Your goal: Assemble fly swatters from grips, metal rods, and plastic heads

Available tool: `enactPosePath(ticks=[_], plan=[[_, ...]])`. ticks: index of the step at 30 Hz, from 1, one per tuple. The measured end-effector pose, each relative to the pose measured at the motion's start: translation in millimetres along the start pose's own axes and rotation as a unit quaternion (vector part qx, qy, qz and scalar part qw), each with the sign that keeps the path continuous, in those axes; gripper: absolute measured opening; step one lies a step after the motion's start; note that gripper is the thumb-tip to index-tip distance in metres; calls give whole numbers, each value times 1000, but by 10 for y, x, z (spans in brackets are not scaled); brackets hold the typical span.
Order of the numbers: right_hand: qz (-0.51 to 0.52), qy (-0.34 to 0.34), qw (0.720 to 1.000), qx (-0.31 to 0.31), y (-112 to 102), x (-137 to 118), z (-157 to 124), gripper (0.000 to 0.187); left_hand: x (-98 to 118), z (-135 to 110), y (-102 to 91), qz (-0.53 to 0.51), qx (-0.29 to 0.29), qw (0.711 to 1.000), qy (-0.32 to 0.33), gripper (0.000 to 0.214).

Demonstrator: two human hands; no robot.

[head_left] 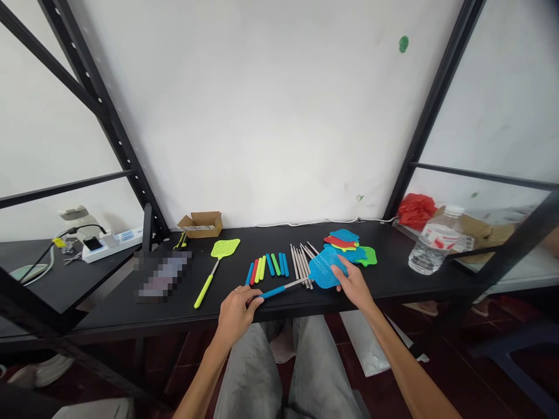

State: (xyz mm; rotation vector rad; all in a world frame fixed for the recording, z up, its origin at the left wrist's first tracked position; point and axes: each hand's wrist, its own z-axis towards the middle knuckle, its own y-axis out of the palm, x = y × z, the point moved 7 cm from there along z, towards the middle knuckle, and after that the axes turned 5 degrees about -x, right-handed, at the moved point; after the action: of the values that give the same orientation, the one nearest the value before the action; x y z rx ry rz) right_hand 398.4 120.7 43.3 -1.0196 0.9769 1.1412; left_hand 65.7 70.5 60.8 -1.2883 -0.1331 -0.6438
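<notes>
A blue fly swatter (324, 269) is stretched between my hands, over the table's front part. My left hand (238, 309) is closed round the end of its blue handle. The paddle's right edge is gripped by my right hand (353, 281), thumb on top. A metal rod joins handle and paddle. Behind it lie several coloured handle grips (267, 266) in blue, red, yellow and green, and a bunch of metal rods (299, 262). Loose swatter paddles (346, 240) are piled at the right. To the left rests a whole yellow-green fly swatter (209, 278).
On the black table (174, 311) stand a small cardboard box (204, 224) and a yellow-black cutter (180, 240). A clear water bottle (437, 241) is at the right, near a red plastic bag (416, 210). A white power strip (114, 243) lies at left. Black metal posts frame both sides.
</notes>
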Motion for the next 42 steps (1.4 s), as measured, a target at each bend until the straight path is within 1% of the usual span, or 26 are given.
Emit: enactPosePath(ticks=[5, 9, 12, 14, 15, 17, 20, 21, 23, 25, 28, 30, 33, 36, 37, 39, 41, 42], plan=[[63, 16, 998, -12, 27, 33, 33, 73, 121, -33, -21, 33, 18, 999, 10, 30], [50, 18, 998, -31, 70, -14, 41, 70, 216, -75, -40, 15, 1, 999, 30, 34], [37, 5, 998, -46, 88, -47, 45, 67, 192, -87, -118, -45, -5, 998, 34, 36], [44, -4, 998, -47, 81, -46, 53, 66, 122, -83, -221, -79, 10, 996, 31, 37], [51, -6, 998, -48, 77, -38, 57, 66, 62, -80, -289, -86, 27, 996, 21, 37], [61, -3, 997, -49, 73, -16, 65, 64, -117, -87, -444, -74, 75, 994, -23, 39], [56, -4, 997, -51, 80, -10, 64, 61, -455, -146, -632, -14, 132, 982, -135, 42], [53, -5, 997, -51, 84, -14, 62, 60, -554, -173, -667, 15, 137, 975, -173, 42], [51, -6, 997, -51, 95, -21, 59, 59, -694, -220, -694, 79, 129, 960, -234, 42], [54, -4, 997, -51, 102, -20, 60, 58, -739, -238, -675, 143, 107, 948, -262, 42], [58, -4, 997, -51, 105, -13, 65, 57, -681, -217, -615, 221, 84, 938, -255, 42], [52, -5, 997, -52, 105, -12, 65, 56, -639, -202, -585, 248, 78, 933, -250, 42], [36, -5, 998, -56, 112, -19, 61, 55, -600, -196, -583, 257, 84, 932, -242, 42], [10, -12, 999, -50, 108, -37, 58, 51, -523, -193, -621, 257, 109, 936, -215, 41], [-11, -20, 999, -34, 89, -48, 58, 47, -483, -188, -627, 254, 119, 938, -203, 40], [-84, -44, 995, 25, 24, -81, 49, 39, -379, -162, -601, 235, 132, 949, -166, 39], [-180, -77, 977, 82, -14, -129, 24, 33, -260, -122, -513, 207, 131, 963, -115, 40], [-227, -91, 965, 96, -5, -146, 12, 32, -204, -102, -454, 196, 128, 968, -90, 40]])
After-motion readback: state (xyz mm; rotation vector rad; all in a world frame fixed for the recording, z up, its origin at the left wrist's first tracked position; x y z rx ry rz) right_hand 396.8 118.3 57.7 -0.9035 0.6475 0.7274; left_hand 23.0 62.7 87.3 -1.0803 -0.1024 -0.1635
